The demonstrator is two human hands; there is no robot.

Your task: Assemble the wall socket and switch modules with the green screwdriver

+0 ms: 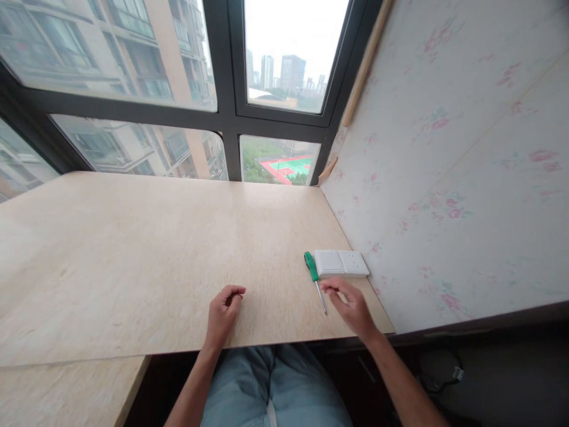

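Note:
A screwdriver (312, 267) with a green handle and a metal shaft lies on the pale, marble-patterned surface, its tip pointing toward me. Just right of its shaft is my right hand (349, 301), fingers bent and loosely apart from the thumb, holding nothing I can see. Behind that hand, a white double wall-plate unit (341, 263) with a blank half and a socket half rests beside the handle. My left hand (223, 311) is near the front edge, fingers curled in toward the thumb with nothing visible in them.
The light surface (146, 255) meets a flowered wall (444, 178) on the right and dark-framed windows (280, 121) at the back. A lower pale ledge (66, 391) is at the front left. A dark cable (444, 385) hangs below on the right.

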